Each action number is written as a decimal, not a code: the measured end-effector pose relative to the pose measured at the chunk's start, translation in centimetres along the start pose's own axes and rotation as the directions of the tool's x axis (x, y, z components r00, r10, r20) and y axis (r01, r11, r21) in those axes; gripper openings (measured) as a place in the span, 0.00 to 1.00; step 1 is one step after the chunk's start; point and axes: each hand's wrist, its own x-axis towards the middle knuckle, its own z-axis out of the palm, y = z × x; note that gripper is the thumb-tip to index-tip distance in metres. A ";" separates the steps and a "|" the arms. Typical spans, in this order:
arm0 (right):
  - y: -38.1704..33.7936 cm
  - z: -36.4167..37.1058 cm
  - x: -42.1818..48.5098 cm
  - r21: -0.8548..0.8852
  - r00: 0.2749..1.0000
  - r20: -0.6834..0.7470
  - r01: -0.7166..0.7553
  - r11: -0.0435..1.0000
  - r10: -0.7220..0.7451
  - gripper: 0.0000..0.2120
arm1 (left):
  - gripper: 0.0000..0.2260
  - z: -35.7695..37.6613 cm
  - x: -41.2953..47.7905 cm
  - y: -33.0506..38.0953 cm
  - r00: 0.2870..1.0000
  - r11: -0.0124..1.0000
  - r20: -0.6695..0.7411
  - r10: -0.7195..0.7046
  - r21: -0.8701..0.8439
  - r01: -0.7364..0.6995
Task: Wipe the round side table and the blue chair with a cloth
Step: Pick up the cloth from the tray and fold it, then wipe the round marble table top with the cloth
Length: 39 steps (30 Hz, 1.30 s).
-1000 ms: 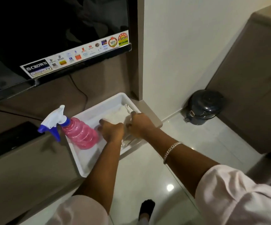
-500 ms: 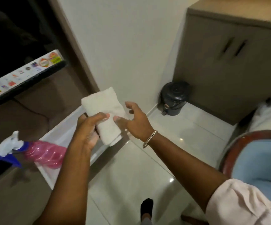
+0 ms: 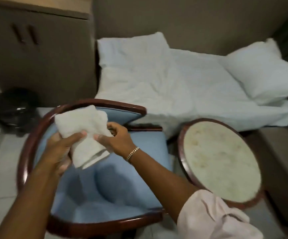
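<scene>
**Head view: folded cloth held in both hands above the blue chair**

Head camera footage, blurred by motion, is filled at its centre by a folded white cloth (image 3: 86, 133), which is held up above the blue chair (image 3: 105, 190). The cloth is gripped from the 8 o'clock side by the left hand (image 3: 60, 150), whose thumb is pressed across its front while the fingers are curled behind it. Its right edge is pinched by the right hand (image 3: 117, 140), with thumb and fingertips closed narrowly on the fabric; a chain bracelet (image 3: 132, 154) is worn on that wrist.

The chair, upholstered in blue and framed by a dark wooden rim, is seen beneath the hands, toward 6 o'clock. The round side table (image 3: 220, 161), pale-topped with a dark wooden edge, is placed just beside the chair at 3 o'clock. A bed with white bedding (image 3: 174, 83) is seen at 12 to 1 o'clock, and a dark bin (image 3: 12, 107) is set on the floor at 9 o'clock.
</scene>
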 end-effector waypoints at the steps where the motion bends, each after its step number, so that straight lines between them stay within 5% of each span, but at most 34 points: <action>1: 1.5 -2.8 -0.5 -0.005 0.997 -0.072 -0.020 1.000 0.020 0.19 | 0.12 2.9 0.5 -2.0 0.999 0.999 0.024 -0.035 0.005 0.035; 5: 7.8 -12.8 -2.7 0.000 0.934 -0.345 -0.103 0.995 0.097 0.12 | 0.13 13.5 2.0 -9.9 0.973 0.986 0.164 -0.161 0.067 0.152; 12: 17.2 -28.8 -5.3 -0.013 0.798 -0.554 -0.296 0.955 0.240 0.11 | 0.17 28.7 3.0 -22.7 0.908 0.929 0.233 -0.349 0.216 0.302; 18: 27.3 -43.5 -3.2 -0.100 0.737 -0.591 -0.471 0.877 0.328 0.21 | 0.26 41.4 3.9 -36.1 0.928 0.864 0.156 -0.339 0.442 0.241; 21: 32.9 -49.0 0.7 -0.241 0.758 -0.594 -0.488 0.839 0.270 0.27 | 0.25 46.3 4.8 -42.7 0.945 0.811 0.004 -0.327 0.515 0.278; 23: 35.9 -50.3 3.3 -0.553 0.878 -0.471 -0.364 0.750 0.079 0.31 | 0.25 47.5 4.7 -45.7 0.953 0.760 -0.040 -0.299 0.594 0.263; 25: 38.6 -49.8 5.5 -0.838 0.989 -0.149 -0.129 0.531 0.006 0.30 | 0.26 47.7 4.3 -48.4 0.983 0.601 -0.006 -0.186 0.791 0.119; 28: 42.7 -50.0 6.9 -0.968 0.990 0.137 0.139 0.208 -0.025 0.31 | 0.30 46.9 3.1 -52.2 0.988 0.333 0.071 -0.136 0.943 -0.022; 34: 42.4 -54.2 19.0 -0.946 0.999 0.005 0.017 0.324 -0.041 0.31 | 0.36 47.4 3.0 -58.5 0.998 0.036 0.036 0.046 0.999 -0.038; 39: 42.7 -56.3 14.3 -0.953 0.958 0.279 0.285 0.099 -0.067 0.28 | 0.36 47.2 3.4 -60.6 0.984 0.007 0.035 0.174 0.999 -0.037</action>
